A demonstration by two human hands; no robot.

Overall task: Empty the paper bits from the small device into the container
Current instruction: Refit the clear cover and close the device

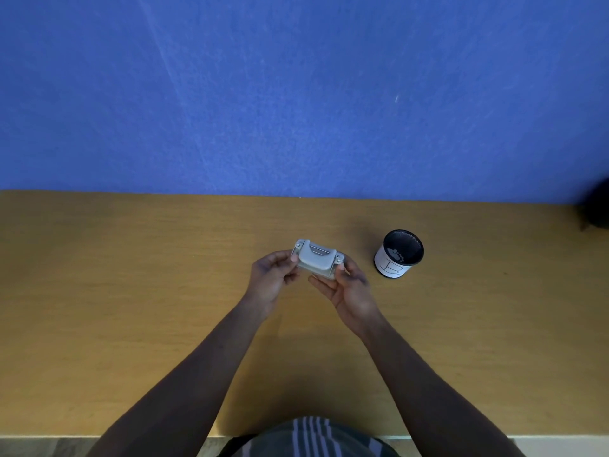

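Punch held in both hands, cup off to the right

Punch [317, 259], small and grey, sits above the desk [131, 275] near scene centre, gripped at both ends. Handle side faces up toward the camera, with a slot visible in the top. It tilts a little, left end farther, right end nearer.

Left hand [272, 278]: fingers curled, pinching the punch's left end, thumb on the near side. Right hand [349, 291]: fingers closed on the right end, with one finger stretched under the near edge of the base. Neither hand is spread. Both forearms come in from the near edge and converge on the punch.

Cup [399, 253]: black mesh with a white label band around the lower wall, standing upright on the desk to the right of the punch and slightly farther. It is apart from the right hand, not touching. Pale bits [396, 254] are visible inside at the bottom. The label carries a hand-drawn mark; can't read it for sure.

Desk is tan wood and butts against a blue wall [296, 94] at the far side. Dark object [598, 206] at the far right edge is cut off, can't identify. Striped shirt [313, 437] shows at the near edge.
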